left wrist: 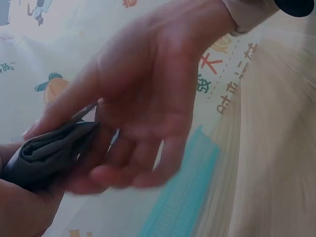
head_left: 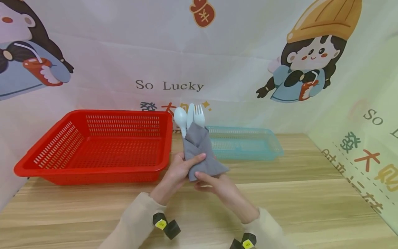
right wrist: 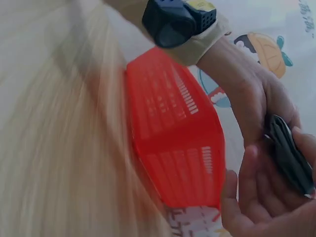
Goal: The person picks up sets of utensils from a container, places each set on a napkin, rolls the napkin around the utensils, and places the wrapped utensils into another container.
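Observation:
Between both hands, above the table, a folded gray napkin (head_left: 205, 162) stands nearly upright, wrapped as a pouch. Out of its top stick the heads of a white plastic spoon (head_left: 180, 118), a knife (head_left: 190, 115) and a fork (head_left: 199, 118); their handles are hidden inside. The left hand (head_left: 178, 170) grips the pouch from the left, thumb across its front. Lower down, the right hand (head_left: 220, 185) pinches the bottom edge with the thumb in front and fingers behind. In the left wrist view, the napkin's rolled layers (left wrist: 54, 148) show at its lower end.
A big red plastic basket (head_left: 102, 175) stands on the left of the wooden table (head_left: 295, 193). Behind the hands at right is a shallow light-blue basket (head_left: 248, 155). A printed cloth (head_left: 233, 69) hangs behind the table and along its right side.

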Action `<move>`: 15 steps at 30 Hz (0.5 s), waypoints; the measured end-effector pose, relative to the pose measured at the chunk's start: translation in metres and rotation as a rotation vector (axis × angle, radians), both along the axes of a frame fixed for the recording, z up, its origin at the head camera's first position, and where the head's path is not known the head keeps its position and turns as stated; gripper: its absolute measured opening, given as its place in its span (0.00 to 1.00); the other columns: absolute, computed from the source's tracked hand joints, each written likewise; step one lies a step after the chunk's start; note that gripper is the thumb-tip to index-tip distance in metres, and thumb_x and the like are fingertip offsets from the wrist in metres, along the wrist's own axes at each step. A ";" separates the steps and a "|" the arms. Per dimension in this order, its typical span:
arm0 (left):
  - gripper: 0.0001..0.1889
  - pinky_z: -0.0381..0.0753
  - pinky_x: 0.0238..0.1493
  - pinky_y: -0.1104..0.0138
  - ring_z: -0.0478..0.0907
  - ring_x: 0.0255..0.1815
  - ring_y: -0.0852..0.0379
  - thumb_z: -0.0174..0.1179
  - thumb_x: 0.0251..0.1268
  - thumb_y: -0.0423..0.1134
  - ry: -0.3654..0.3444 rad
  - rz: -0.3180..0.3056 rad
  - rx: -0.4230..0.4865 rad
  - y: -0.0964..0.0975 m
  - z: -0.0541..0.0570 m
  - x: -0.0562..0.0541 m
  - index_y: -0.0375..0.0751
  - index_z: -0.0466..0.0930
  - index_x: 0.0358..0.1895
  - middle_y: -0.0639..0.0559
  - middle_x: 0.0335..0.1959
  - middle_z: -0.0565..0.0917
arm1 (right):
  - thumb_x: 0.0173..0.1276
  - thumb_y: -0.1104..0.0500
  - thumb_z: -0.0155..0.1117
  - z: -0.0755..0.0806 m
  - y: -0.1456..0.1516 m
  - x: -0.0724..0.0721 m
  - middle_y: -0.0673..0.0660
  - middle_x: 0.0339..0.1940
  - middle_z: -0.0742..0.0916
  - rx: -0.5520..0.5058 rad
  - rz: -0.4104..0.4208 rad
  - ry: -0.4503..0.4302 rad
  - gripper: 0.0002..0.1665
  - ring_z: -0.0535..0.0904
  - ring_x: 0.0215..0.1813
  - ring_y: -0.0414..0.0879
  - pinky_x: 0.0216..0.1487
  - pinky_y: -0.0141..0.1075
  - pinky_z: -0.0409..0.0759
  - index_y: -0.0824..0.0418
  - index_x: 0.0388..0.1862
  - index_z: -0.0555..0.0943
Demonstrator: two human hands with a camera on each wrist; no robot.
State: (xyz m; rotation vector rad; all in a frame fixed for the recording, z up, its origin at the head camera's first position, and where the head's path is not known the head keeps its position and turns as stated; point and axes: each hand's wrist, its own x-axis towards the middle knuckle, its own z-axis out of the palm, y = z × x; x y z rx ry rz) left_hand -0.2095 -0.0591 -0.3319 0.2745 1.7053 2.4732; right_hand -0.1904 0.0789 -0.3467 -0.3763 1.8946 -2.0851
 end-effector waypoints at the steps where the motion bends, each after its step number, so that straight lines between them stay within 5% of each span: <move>1: 0.21 0.76 0.45 0.63 0.79 0.38 0.57 0.58 0.57 0.34 0.012 0.003 -0.010 -0.001 -0.001 0.000 0.24 0.67 0.51 0.46 0.40 0.80 | 0.62 0.59 0.58 0.001 0.002 0.001 0.52 0.32 0.81 0.047 -0.052 0.034 0.22 0.79 0.33 0.43 0.45 0.42 0.77 0.66 0.53 0.67; 6: 0.26 0.77 0.43 0.65 0.78 0.39 0.59 0.62 0.53 0.41 0.058 0.011 -0.041 -0.007 -0.008 -0.004 0.28 0.68 0.52 0.49 0.41 0.79 | 0.58 0.58 0.63 0.007 0.010 0.002 0.56 0.33 0.83 0.193 -0.316 0.179 0.15 0.80 0.31 0.44 0.42 0.38 0.78 0.69 0.39 0.78; 11: 0.17 0.77 0.41 0.68 0.78 0.35 0.62 0.55 0.58 0.30 -0.002 0.062 -0.055 -0.007 -0.001 -0.003 0.25 0.68 0.50 0.54 0.35 0.79 | 0.60 0.59 0.61 0.008 0.015 0.002 0.60 0.37 0.83 0.214 -0.375 0.248 0.14 0.80 0.37 0.46 0.46 0.38 0.76 0.69 0.39 0.79; 13: 0.16 0.77 0.40 0.68 0.78 0.33 0.62 0.55 0.58 0.29 -0.004 0.096 -0.067 -0.006 -0.001 -0.002 0.25 0.69 0.48 0.54 0.34 0.80 | 0.60 0.59 0.60 0.006 0.015 0.003 0.60 0.39 0.82 0.256 -0.431 0.369 0.14 0.78 0.40 0.45 0.46 0.37 0.75 0.68 0.41 0.77; 15: 0.16 0.77 0.39 0.68 0.78 0.33 0.62 0.57 0.56 0.31 0.020 0.131 -0.074 -0.004 -0.002 -0.001 0.25 0.70 0.47 0.54 0.33 0.80 | 0.58 0.62 0.62 0.003 0.013 0.004 0.60 0.39 0.80 0.321 -0.504 0.617 0.13 0.75 0.41 0.47 0.43 0.37 0.74 0.68 0.41 0.77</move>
